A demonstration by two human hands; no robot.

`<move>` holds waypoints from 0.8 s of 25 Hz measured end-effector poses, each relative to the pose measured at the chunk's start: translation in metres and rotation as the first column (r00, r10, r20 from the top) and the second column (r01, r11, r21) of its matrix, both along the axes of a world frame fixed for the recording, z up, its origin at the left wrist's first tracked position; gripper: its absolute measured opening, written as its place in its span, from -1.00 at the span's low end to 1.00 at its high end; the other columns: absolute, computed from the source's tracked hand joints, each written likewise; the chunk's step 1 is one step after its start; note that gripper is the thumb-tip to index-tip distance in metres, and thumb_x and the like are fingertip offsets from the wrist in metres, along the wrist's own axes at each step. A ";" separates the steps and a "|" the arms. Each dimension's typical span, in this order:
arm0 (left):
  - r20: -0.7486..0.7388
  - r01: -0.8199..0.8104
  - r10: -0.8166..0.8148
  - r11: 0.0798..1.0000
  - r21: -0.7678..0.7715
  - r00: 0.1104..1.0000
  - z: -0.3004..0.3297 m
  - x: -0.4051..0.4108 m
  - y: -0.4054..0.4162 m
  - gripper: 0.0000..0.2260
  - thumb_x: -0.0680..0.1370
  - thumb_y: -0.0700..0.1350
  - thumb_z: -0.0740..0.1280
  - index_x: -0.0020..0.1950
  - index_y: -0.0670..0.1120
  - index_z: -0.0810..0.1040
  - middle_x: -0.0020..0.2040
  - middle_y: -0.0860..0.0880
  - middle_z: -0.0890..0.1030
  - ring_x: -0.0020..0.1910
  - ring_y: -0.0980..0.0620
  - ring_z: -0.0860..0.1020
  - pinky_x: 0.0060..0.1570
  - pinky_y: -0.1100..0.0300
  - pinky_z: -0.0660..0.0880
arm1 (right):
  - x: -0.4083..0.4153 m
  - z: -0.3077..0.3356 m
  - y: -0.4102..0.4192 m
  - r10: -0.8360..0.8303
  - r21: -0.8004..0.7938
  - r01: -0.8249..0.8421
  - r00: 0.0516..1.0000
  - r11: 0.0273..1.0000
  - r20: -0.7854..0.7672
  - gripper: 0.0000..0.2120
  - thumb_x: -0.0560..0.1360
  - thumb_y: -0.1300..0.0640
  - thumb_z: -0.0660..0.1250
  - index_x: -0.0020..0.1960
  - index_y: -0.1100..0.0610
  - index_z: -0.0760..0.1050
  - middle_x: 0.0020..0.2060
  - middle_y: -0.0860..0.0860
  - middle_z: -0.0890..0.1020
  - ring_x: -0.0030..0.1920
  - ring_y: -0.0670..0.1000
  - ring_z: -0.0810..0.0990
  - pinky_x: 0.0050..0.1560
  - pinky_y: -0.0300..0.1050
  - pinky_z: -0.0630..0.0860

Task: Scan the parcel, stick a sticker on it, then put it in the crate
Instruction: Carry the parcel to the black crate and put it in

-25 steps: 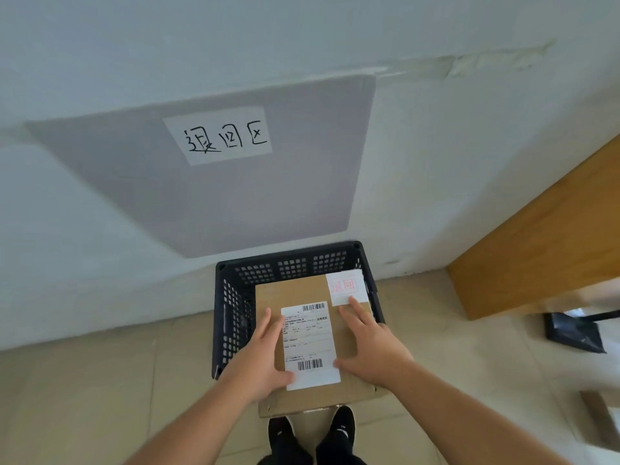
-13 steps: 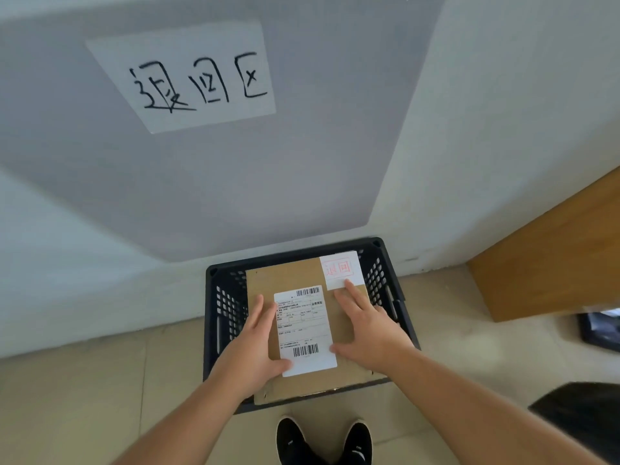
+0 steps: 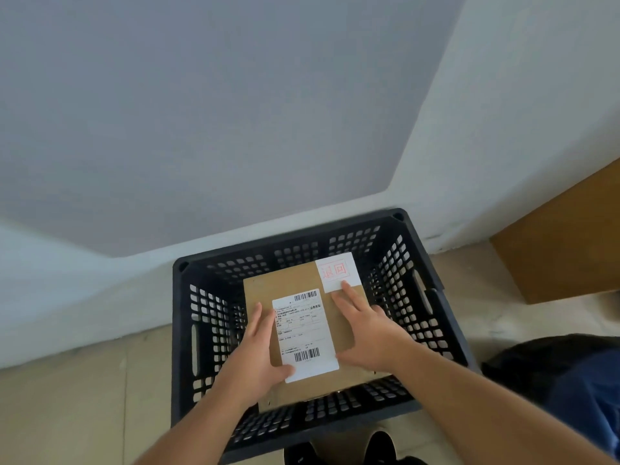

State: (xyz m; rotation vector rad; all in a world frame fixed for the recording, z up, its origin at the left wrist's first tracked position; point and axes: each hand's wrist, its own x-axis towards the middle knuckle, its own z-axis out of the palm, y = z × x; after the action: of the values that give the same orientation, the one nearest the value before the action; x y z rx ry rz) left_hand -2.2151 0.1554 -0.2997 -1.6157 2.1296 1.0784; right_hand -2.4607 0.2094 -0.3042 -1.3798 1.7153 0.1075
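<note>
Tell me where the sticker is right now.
In the head view the sticker sits on the parcel's far right corner, inside the crate, just beyond the right hand's fingertips.

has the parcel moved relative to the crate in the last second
Yes. The parcel has gone down and forward into the crate: its near edge earlier overhung the near rim, now it lies inside the walls.
</note>
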 end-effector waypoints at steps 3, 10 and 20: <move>-0.026 -0.027 0.028 1.000 0.010 0.999 -0.040 0.004 0.002 0.06 0.50 0.06 0.55 0.69 0.14 -0.20 0.62 0.23 -0.39 0.48 0.10 0.41 0.12 0.27 0.53 | 0.001 -0.037 -0.001 -0.003 0.041 0.002 1.000 0.999 0.008 0.08 0.47 0.00 0.50 0.66 -0.21 -0.22 0.55 -0.42 -0.38 0.62 0.24 0.07 0.42 0.19 0.47; -0.033 -0.067 0.069 0.996 0.052 0.997 -0.105 0.005 -0.003 0.07 0.47 0.02 0.58 0.69 0.14 -0.16 0.63 0.23 -0.36 0.58 0.06 0.27 0.39 0.07 0.45 | 0.004 -0.097 -0.006 -0.008 0.093 0.007 1.000 0.996 0.008 0.11 0.46 0.01 0.55 0.67 -0.22 -0.20 0.57 -0.41 -0.35 0.64 0.23 0.05 0.52 0.25 0.35; -0.101 -0.107 0.111 0.993 0.045 0.989 -0.143 0.001 -0.004 0.02 0.46 -0.05 0.59 0.69 0.13 -0.06 0.63 0.30 -0.35 0.56 0.07 0.29 0.36 0.07 0.48 | 0.001 -0.128 -0.013 0.000 0.110 0.003 1.000 0.994 -0.025 0.07 0.50 0.10 0.51 0.67 -0.20 -0.20 0.60 -0.35 -0.34 0.61 0.24 0.12 0.52 0.26 0.34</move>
State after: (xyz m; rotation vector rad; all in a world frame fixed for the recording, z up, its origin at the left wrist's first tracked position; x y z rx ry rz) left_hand -2.2142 0.1514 -0.4432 -1.7115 2.0897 1.2546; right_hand -2.4600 0.1963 -0.4321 -1.3007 1.7051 0.2159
